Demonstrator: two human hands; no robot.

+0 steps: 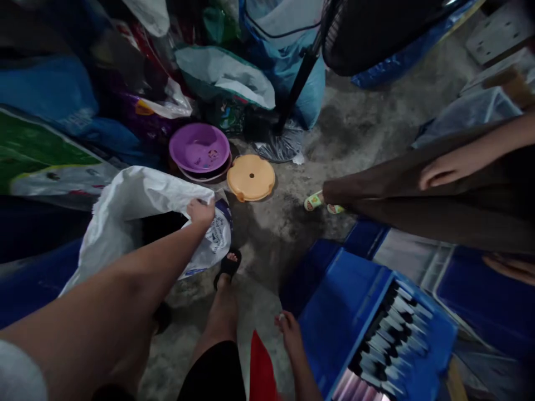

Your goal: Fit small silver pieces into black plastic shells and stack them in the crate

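Observation:
My left hand (202, 211) is closed on the rim of a large white woven sack (142, 186). The sack stands open at the left, with blue print on its side and a dark interior whose contents I cannot see. Low in the view, my right hand (288, 326) hangs beside a blue crate (346, 295), apart from it. Its fingers are curled together around a tiny pale spot that I cannot make out. Inside the crate's far section lie rows of white-and-black packed items (393, 340), with pinkish ones in front.
A purple basin (199, 147) and a round orange stool (251, 177) stand on the concrete floor (288, 239). Filled bags crowd the back left, near a black pole (298, 83). Another person in brown trousers (388, 189) stands at right, beside boxes.

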